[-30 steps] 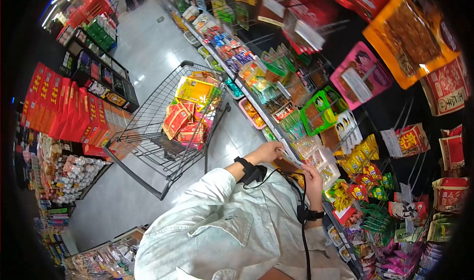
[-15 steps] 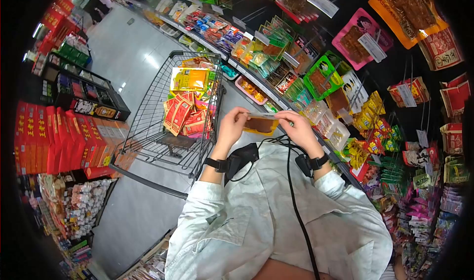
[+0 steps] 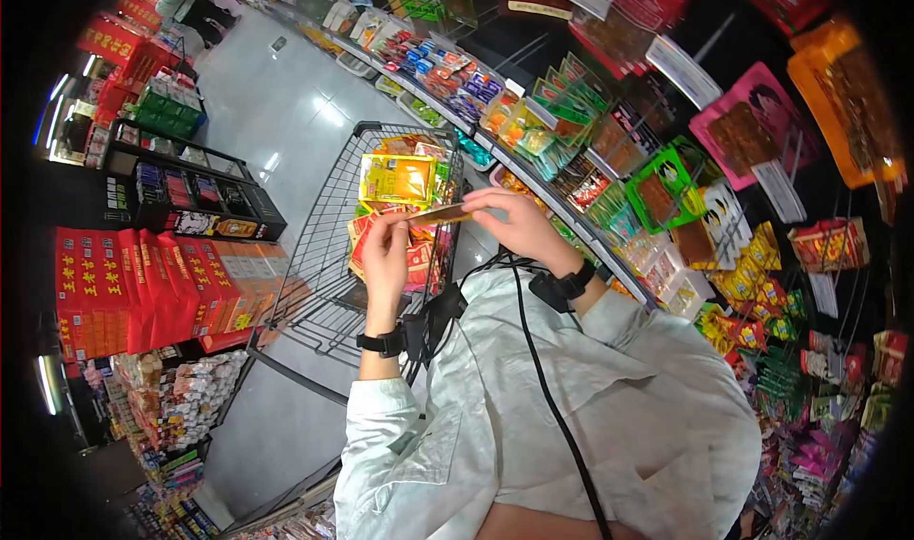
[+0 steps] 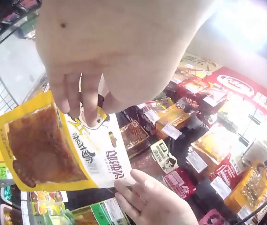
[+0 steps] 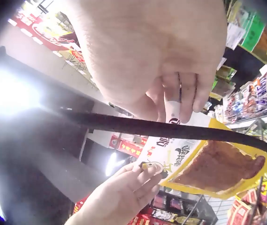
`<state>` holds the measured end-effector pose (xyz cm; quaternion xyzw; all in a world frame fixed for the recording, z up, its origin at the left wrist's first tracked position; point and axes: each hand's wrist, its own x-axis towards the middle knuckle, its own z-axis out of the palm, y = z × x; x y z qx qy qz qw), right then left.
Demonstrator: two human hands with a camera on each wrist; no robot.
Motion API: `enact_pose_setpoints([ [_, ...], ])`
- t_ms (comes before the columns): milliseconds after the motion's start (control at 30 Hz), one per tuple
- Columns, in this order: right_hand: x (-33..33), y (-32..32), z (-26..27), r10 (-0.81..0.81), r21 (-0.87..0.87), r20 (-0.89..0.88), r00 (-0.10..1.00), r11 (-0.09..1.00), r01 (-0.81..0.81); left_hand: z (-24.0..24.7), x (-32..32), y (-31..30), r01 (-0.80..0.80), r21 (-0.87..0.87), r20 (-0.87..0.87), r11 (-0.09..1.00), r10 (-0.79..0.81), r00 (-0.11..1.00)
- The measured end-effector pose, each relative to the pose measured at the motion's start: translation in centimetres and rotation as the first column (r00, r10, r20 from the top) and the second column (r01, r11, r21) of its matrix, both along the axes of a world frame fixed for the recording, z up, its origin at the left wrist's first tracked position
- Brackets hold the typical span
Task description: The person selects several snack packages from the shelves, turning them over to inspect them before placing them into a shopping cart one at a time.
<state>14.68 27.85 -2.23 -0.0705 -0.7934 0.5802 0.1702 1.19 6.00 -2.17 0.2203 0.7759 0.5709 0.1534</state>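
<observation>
Both hands hold a yellow and white snack packet whose clear window shows a flat brown food. In the head view the packet is nearly edge-on, overlapping the cart's load. My left hand pinches its left end. My right hand grips the other end; in the right wrist view, its fingers and thumb hold the white header. Behind the packet, the wire shopping cart carries a yellow packet on top and red packets nearer me.
Along the right runs a shelf with hanging snack packs, including a green one and a pink one. Red boxes stack at the left beside a dark display rack. Grey floor stretches up the aisle, where a person stands. A black cable hangs down my front.
Both hands have carried the packet from beside the right shelf leftward to the cart. The packet has turned from showing its brown window to nearly edge-on in the head view.
</observation>
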Motion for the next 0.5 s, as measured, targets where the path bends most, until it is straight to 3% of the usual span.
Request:
enact_pose_setpoints([
  [100, -3.5, 0.8, 0.9, 0.031, -0.013, -0.054, 0.998, 0.999, -0.032, 1.5, -1.6, 0.1, -0.120, -0.009, 0.010, 0.993, 0.120, 0.993],
  [200, -5.1, 1.7, 0.7, 0.039, 0.126, -0.025, 0.999, 0.991, -0.035, 0.2, -1.7, 0.3, -0.140, -0.016, 0.096, 0.990, 0.141, 0.985],
  [233, -5.3, 2.0, 0.2, 0.060, 0.138, -0.029, 0.998, 0.989, -0.056, -0.9, -1.6, 0.3, -0.115, -0.037, 0.072, 0.993, 0.117, 0.990],
  [333, -3.9, 2.7, -0.6, 0.111, -0.056, 0.147, 0.983, 0.993, -0.103, -2.1, -0.8, 0.6, 0.046, -0.081, 0.196, 0.996, -0.029, 0.980],
  [433, -1.2, 3.1, -2.1, 0.070, -0.081, 0.185, 0.980, 0.995, -0.056, -1.7, 0.1, 1.3, 0.197, -0.137, 0.240, 0.971, -0.161, 0.957],
  [500, 1.1, 3.0, -3.1, 0.014, -0.129, 0.196, 0.980, 0.992, 0.012, -2.6, 0.8, 1.6, 0.230, -0.084, 0.270, 0.970, -0.199, 0.942],
])
